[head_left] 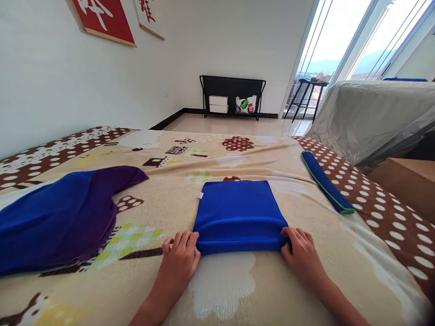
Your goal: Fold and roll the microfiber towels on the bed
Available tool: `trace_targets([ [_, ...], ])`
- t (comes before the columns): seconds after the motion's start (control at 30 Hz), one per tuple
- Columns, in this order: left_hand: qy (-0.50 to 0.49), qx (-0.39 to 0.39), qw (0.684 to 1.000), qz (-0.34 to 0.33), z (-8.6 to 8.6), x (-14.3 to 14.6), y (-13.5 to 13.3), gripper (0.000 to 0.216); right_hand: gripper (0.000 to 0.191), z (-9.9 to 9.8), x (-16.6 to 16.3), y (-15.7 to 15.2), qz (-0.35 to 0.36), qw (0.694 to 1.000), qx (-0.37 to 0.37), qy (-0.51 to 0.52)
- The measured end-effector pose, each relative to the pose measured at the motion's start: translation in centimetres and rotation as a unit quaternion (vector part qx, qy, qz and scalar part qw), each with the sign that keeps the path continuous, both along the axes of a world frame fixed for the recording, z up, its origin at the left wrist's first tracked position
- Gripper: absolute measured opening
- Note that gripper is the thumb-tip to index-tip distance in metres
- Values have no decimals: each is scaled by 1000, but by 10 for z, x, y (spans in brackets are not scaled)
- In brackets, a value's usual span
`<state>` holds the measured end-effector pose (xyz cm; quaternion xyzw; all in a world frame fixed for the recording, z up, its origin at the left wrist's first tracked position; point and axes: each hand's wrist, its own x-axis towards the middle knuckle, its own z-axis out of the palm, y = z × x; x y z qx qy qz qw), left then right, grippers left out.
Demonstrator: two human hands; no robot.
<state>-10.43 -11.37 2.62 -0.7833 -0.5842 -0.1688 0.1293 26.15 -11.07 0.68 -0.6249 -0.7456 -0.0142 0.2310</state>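
A blue cloth [238, 203] lies flat in front of me as a neat rectangle, its near edge turned over in a narrow fold. A small white tag sticks out at its left side. My left hand [181, 253] is closed on the near left corner, fingers curled at the fold. At the near right corner, my right hand [301, 249] pinches the other end of the fold. To the left, a crumpled blue and purple cloth [68, 213] lies loosely spread. A rolled dark blue cloth with green edging [326, 183] rests on the right.
Everything lies on a cream patterned blanket [163, 194] with brown dotted borders. A cardboard box [408, 181] and plastic-covered furniture [377, 108] stand beyond the right edge. A black rack [233, 95] stands against the far wall, and a stool [307, 97] is near the window.
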Motion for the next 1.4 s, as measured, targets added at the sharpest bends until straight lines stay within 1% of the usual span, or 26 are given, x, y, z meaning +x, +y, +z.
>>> trace_targets([
  [0.03, 19, 34, 999, 12, 2, 9, -1, 33, 26, -1, -7, -1, -18, 999, 31, -16],
  [0.07, 32, 65, 997, 9, 5, 20, -3, 35, 26, -1, -15, -3, -27, 997, 65, -28],
  [0.1, 39, 91, 995, -13, 8, 32, -4, 36, 28, -1, -25, -5, -23, 994, 99, -39],
  [0.13, 39, 111, 992, -51, 10, 45, -5, 37, 31, -1, -36, -7, 0, 991, 124, -44],
  [0.17, 35, 122, 987, -96, 12, 57, -5, 36, 34, -1, -47, -9, 43, 988, 139, -43],
  [0.23, 26, 115, 978, -173, 12, 77, -2, 34, 39, -2, -67, -10, 143, 978, 147, -34],
  [0.27, 22, 101, 975, -195, 10, 82, 1, 34, 41, -3, -72, -10, 181, 973, 141, -32],
  [0.3, 17, 83, 975, -205, 7, 82, 3, 35, 43, -6, -73, -9, 201, 970, 134, -31],
  [0.33, 8, 68, 975, -210, 2, 77, 6, 37, 45, -8, -70, -9, 202, 971, 125, -32],
  [0.47, -15, 48, 980, -192, -17, 30, 9, 41, 43, -18, -34, -10, 142, 985, 88, -48],
  [0.53, 11, 43, 986, -163, -19, 17, 6, 43, 42, -17, -27, -13, 121, 987, 87, -58],
  [0.57, 28, 41, 988, -146, -18, 18, 4, 44, 42, -14, -31, -13, 117, 987, 89, -61],
  [0.63, 45, 45, 988, -139, -10, 37, 0, 45, 43, -6, -51, -12, 139, 985, 87, -60],
  [0.73, 30, 24, 981, -190, 2, 80, -1, 45, 45, 5, -83, -5, 218, 974, 47, -48],
  [0.77, 26, 8, 978, -209, 5, 89, 0, 46, 45, 7, -86, -2, 227, 972, 34, -50],
  [0.8, 27, -9, 976, -218, 5, 91, 2, 48, 45, 6, -83, 1, 220, 974, 24, -56],
  [0.87, 37, -34, 978, -201, 2, 76, 8, 52, 45, 0, -63, 6, 165, 983, 23, -79],
  [0.97, 48, -40, 988, -139, -8, 31, 14, 55, 49, -16, -21, 7, 74, 991, 41, -107],
  [1.03, 46, -32, 994, -95, -12, 13, 13, 53, 51, -22, -7, 6, 41, 991, 55, -117],
  [1.07, 44, -22, 996, -75, -12, 12, 12, 50, 50, -22, -9, 6, 30, 990, 61, -121],
  [1.13, 44, -4, 997, -57, -9, 29, 10, 47, 46, -17, -27, 7, 26, 990, 70, -116],
  [1.17, 44, -2, 997, -67, -6, 44, 10, 47, 44, -13, -41, 8, 41, 991, 69, -107],
  [1.23, 40, -20, 991, -123, 1, 74, 13, 50, 45, -3, -69, 12, 107, 990, 51, -80],
  [1.3, 28, -49, 983, -176, 4, 92, 22, 51, 46, 3, -87, 18, 171, 983, 20, -59],
  [1.33, 24, -60, 980, -186, 4, 93, 27, 50, 46, 3, -88, 21, 182, 982, 8, -54],
  [1.4, 19, -65, 984, -164, 0, 78, 36, 50, 47, 0, -76, 25, 154, 987, 5, -53],
])
